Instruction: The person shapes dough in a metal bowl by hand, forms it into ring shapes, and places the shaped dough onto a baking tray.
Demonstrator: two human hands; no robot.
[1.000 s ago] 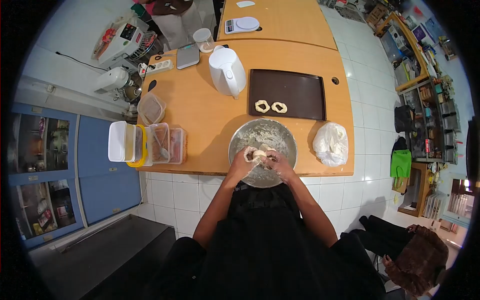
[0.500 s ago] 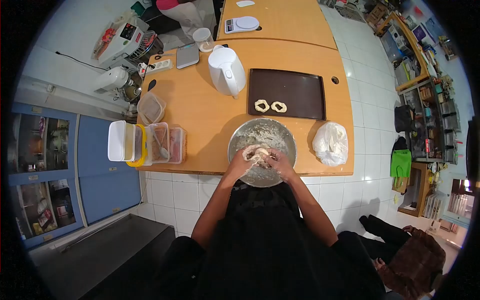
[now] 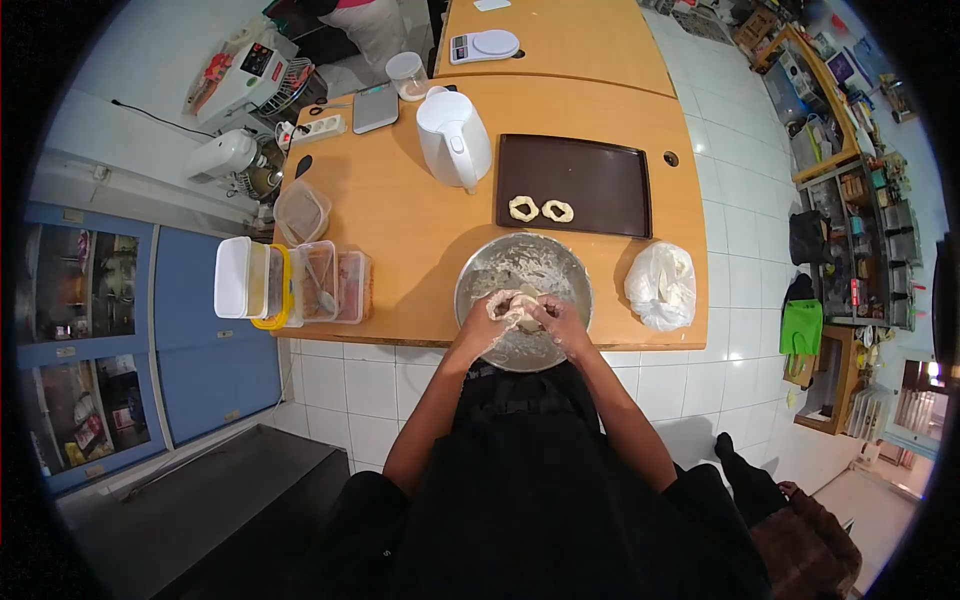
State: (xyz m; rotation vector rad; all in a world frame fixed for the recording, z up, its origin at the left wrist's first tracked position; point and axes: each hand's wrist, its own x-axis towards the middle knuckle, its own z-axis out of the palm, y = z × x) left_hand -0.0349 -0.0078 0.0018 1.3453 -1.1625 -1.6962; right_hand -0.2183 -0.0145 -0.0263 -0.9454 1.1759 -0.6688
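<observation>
Both my hands are over a steel mixing bowl whose inside is smeared with dough or batter. My left hand and my right hand are closed on one pale lump of dough between them. Wet dough sticks to my fingers. Just beyond the bowl, two dough rings, one on the left and one on the right, lie on a dark baking tray.
A white kettle stands left of the tray. Clear food containers line the left table edge. A knotted white plastic bag sits right of the bowl. Kitchen scales lie farther back. Another person is at lower right.
My hands stay over the bowl and the dough between them has changed shape slightly. The person at lower right has shifted lower in the view.
</observation>
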